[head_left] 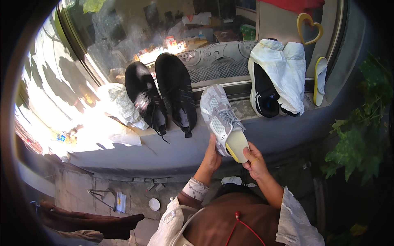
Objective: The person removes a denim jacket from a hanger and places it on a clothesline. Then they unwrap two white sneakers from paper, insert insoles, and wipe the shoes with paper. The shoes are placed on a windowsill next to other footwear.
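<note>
A grey and white lace-up sneaker (218, 120) points toward the window, held over the sill's edge. My left hand (213, 155) grips its heel side from the left. Between the thumb and fingers of my right hand (255, 160) is the heel end of a pale insole with a yellow edge (237, 146), whose front part is hidden inside the shoe. Left of the sneaker, a pair of black knit shoes (175, 89) leans against the window. To the right, a black sneaker with a white sole (264, 92) and its mate are partly covered by white paper (287, 70).
Crumpled white paper (118, 103) lies on the sill's sunlit left part. A yellow-edged insole (320, 81) and a heart-shaped ornament (309, 29) are at the right of the window. Leaves (354, 147) hang at far right. A white bowl (154, 204) sits on the ground below.
</note>
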`<control>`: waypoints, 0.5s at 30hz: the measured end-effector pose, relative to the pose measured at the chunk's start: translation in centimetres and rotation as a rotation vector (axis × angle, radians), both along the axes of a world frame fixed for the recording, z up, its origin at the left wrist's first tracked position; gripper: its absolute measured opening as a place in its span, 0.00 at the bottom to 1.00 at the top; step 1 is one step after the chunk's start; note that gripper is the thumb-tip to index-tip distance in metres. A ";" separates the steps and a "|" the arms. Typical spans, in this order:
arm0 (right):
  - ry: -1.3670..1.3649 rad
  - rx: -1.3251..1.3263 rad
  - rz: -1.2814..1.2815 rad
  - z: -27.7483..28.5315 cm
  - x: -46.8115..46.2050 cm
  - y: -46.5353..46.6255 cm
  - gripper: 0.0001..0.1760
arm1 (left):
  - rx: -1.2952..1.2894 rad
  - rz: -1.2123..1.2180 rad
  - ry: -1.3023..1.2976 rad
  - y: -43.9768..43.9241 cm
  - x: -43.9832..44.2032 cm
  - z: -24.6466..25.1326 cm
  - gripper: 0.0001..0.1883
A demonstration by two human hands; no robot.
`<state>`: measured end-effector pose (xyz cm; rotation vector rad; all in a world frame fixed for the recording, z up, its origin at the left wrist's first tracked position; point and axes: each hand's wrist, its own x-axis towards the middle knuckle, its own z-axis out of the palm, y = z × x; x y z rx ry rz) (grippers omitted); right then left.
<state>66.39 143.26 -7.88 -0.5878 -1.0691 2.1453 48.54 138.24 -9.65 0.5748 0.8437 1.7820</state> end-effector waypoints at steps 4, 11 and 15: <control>-0.081 0.070 -0.007 0.2 0.9 -0.8 0.20 | -0.014 0.001 -0.001 -0.2 0.7 0.8 0.44; -0.036 0.055 -0.204 2.9 1.0 -1.6 0.21 | 0.036 0.111 0.471 -0.1 4.0 1.7 0.43; -0.064 0.096 -0.265 3.2 1.2 -0.9 0.21 | 0.069 0.123 0.662 -0.4 5.6 3.3 0.45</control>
